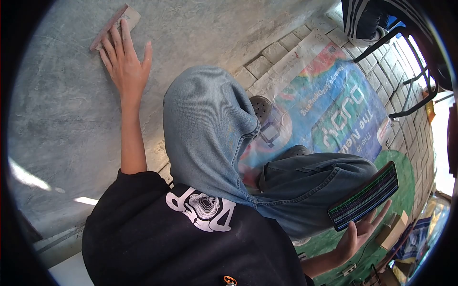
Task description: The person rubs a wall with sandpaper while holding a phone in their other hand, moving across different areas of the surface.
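Against the grey plastered wall [71, 90], my left hand [128, 66] lies with its fingers stretched over a sanding block [129, 16], a small pale block with a reddish-brown face along one side. The fingertips press on the block, and the thumb sticks out to the side. At the lower right my right hand [355, 238] holds a phone [365, 198], tilted, above my bent leg. Dark streaked lines show on its screen. The thumb is at the phone's near edge, and part of the fingers is hidden behind it.
My raised knee [205, 105] in jeans stands between wall and floor. A printed banner [329, 105] covers part of the brick paving [405, 138]. A black metal chair frame [405, 114] and a person's striped trouser leg [358, 19] are at upper right. A cardboard box [392, 231] lies lower right.
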Tool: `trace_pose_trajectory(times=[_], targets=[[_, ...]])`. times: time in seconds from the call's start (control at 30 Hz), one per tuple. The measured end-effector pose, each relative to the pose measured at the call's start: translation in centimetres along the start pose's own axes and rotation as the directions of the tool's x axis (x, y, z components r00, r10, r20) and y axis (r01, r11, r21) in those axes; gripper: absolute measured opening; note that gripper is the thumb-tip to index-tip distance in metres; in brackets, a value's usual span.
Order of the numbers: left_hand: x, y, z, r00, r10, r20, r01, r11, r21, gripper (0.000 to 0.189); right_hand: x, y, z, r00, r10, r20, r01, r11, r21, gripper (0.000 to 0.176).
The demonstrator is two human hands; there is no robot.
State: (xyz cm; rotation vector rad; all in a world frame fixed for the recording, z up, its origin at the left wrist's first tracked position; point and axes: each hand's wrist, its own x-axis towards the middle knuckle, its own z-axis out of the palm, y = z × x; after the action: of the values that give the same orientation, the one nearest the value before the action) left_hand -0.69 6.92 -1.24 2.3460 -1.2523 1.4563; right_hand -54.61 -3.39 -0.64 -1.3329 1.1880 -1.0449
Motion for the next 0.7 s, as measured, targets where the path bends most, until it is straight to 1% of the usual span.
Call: trace_pose_trajectory(times=[0.03,0.1,0.23,0.4,0.5,0.57,0.6,0.67,0.7], targets=[[0.0,0.0,0.0,1.000,0.001,-0.002,-0.001,1.000,0.006,0.072,0.0,0.2,-0.1,1.000,0.001,0.000,-0.001,1.000,0.000,0.111],[0.1,0.0,0.1,1.000,0.002,-0.003,-0.001,1.000,0.010,0.072,-0.1,0.5,-0.3,0.995,-0.067,0.076,0.073,0.994,-0.078,0.114],[2.1,-0.4,0.2,0.999,0.034,-0.035,-0.034,0.999,0.010,0.072,0.0,0.3,-0.2,0.994,-0.051,0.102,0.060,0.994,-0.091,0.117],[3.7,0.6,0.2,0.993,0.054,-0.106,-0.053,0.999,0.009,0.073,-0.1,0.1,0.0,0.996,-0.020,0.082,0.027,0.996,-0.080,0.119],[2.3,0.5,0.7,0.996,0.030,-0.088,-0.030,1.000,-0.003,0.073,-0.1,0.2,0.2,0.997,-0.049,0.062,0.056,0.992,-0.113,0.120],[1.2,0.7,0.4,1.000,0.016,-0.019,-0.016,1.000,0.008,0.073,0.0,0.2,0.2,0.996,-0.051,0.069,0.059,0.993,-0.107,0.120],[0.6,0.8,0.3,1.000,0.015,-0.020,-0.015,1.000,0.008,0.073,0.1,0.3,0.1,0.995,-0.054,0.078,0.062,0.993,-0.100,0.120],[-0.3,0.9,0.1,0.998,-0.028,0.050,0.027,0.999,0.031,0.071,0.1,0.1,0.2,0.995,-0.053,0.082,0.061,0.993,-0.104,0.120],[-0.7,0.8,0.0,0.998,-0.027,0.049,0.026,0.999,0.030,0.071,0.1,0.1,0.2,0.995,-0.047,0.087,0.057,0.992,-0.109,0.120]])
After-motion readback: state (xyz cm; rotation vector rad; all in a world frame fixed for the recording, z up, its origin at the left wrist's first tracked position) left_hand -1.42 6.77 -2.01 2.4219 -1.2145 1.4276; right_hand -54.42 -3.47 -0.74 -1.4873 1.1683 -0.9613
